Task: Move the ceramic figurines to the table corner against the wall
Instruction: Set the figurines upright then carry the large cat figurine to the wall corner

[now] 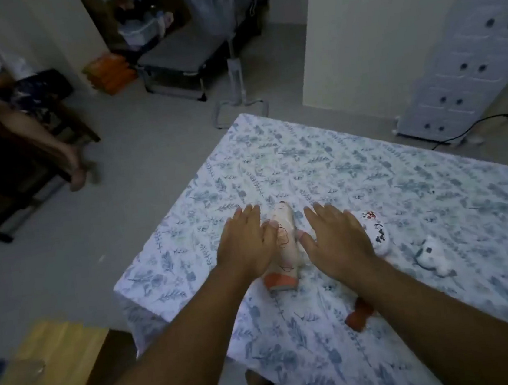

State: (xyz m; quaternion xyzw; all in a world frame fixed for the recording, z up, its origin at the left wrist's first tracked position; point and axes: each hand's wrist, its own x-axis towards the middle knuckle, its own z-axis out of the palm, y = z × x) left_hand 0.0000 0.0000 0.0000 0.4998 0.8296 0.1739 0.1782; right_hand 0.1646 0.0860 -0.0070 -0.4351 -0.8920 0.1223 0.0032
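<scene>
While flanking the pale figurine (284, 242) on the floral tablecloth (338, 170), left hand (246, 244) and right hand (335, 240) spread flat, grasping nothing.

No legible text anywhere

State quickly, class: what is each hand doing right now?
Left hand: open, fingers spread, thumb against the tall figurine.
Right hand: open, beside it, gripping nothing.

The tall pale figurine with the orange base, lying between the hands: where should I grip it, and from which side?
Grip the tall figurine across its long middle, one palm on each flank. It lies on its side, orange base toward you, and the left hand and right hand already bracket it, both open.
</scene>
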